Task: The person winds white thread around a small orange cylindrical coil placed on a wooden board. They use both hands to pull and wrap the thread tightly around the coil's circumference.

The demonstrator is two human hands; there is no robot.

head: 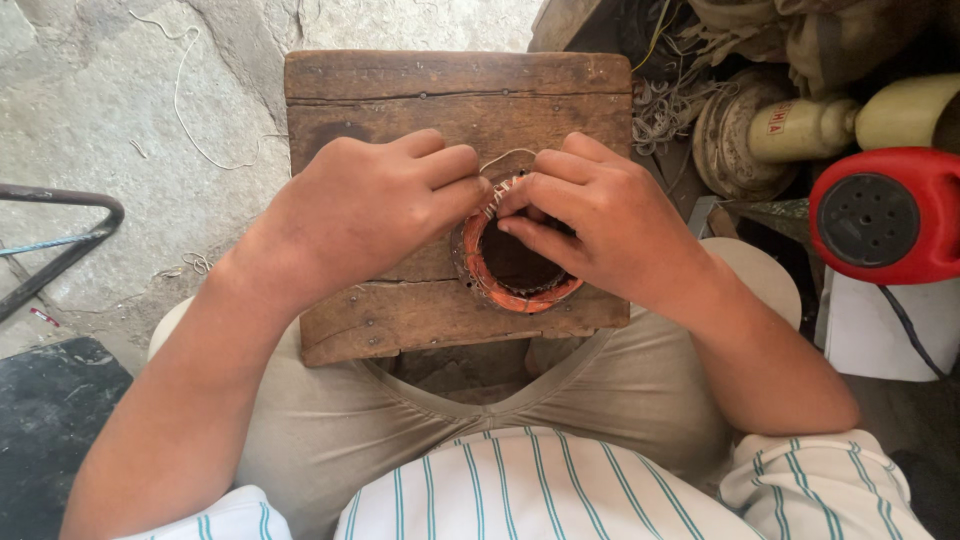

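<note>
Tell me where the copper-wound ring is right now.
In the head view, the copper-wound ring lies on the wooden board across the lap, right of centre, under the left hand and right hand.

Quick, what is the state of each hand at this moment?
Left hand: closed, fingertips pinching thin wire at the top of the round copper winding.
Right hand: closed, fingers gripping the same winding at its upper rim.

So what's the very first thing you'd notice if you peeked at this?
Right in the middle, the left hand and the right hand meet over an orange ring wound with copper wire, pinching a thin pale thread at its top edge. The ring lies on a worn wooden board across the person's lap. At the far right, a bright red plastic casing with a round black grille stands out.
</note>
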